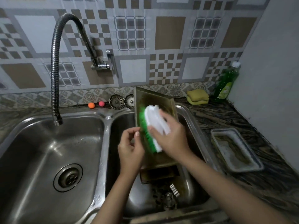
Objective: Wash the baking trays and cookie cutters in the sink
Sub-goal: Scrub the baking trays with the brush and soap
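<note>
Head view: 1 baking tray (pixel 155 101) tilted on edge over right basin of double sink (pixel 103 143), far corner leaning past rim toward wall. Left hand (pixel 131 147) pinching tray's left edge, fingers (pixel 137 134) curled round it. Right hand (pixel 171 136) gripping 1 white scrub brush (pixel 156 122), green bristles pressed to tray's soiled face. Beneath, 1 more dark tray (pixel 159 174) lying in same basin, with a cluster of metal cookie cutters (pixel 168 198) near drain; exact count cannot tell. On table at right, 1 dirty loaf tin (pixel 234 149). Behind: 2 sink strainers (pixel 116 101), 2 small balls (pixel 91 105), 1 orange and 1 pink, 2 stacked yellow sponges (pixel 197 96), 1 green soap bottle (pixel 227 81). 1 flexible faucet (pixel 55 75) over left basin.
</note>
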A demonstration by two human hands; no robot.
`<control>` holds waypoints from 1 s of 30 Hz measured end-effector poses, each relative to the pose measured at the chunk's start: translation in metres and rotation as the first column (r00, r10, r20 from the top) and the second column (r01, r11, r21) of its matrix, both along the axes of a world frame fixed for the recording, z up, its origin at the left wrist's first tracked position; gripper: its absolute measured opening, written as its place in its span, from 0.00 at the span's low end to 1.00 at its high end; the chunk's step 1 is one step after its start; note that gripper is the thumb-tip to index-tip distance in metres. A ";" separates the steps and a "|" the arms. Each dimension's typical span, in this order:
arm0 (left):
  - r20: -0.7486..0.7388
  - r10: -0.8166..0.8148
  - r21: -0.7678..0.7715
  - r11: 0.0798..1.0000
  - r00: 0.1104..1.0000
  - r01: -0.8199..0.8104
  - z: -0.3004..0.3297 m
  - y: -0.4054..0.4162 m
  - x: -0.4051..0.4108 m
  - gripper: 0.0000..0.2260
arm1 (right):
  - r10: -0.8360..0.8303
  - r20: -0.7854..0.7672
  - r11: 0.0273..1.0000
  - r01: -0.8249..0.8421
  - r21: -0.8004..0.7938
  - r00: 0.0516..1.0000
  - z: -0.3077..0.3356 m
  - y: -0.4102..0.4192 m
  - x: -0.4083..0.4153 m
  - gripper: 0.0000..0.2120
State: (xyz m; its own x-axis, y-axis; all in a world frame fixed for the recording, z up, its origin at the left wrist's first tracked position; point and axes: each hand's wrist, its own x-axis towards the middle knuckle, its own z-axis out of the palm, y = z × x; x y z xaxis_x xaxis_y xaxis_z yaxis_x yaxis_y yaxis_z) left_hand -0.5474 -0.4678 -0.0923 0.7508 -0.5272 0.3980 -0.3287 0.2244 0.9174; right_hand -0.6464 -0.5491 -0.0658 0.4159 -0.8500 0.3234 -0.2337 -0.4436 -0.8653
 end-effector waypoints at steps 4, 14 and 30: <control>-0.049 0.061 0.048 0.997 0.997 -0.058 -0.010 0.003 0.033 0.05 | 0.079 0.030 0.978 -0.083 0.193 0.996 -0.013 0.016 -0.026 0.34; -0.446 0.072 0.226 0.973 0.892 0.034 -0.050 0.012 0.041 0.10 | 0.020 0.028 0.984 -0.025 0.176 0.999 -0.011 -0.024 -0.093 0.23; -0.426 -0.119 0.385 0.873 0.897 0.299 -0.020 0.004 0.004 0.08 | -0.062 0.008 0.985 0.060 0.164 0.998 -0.038 -0.002 -0.072 0.19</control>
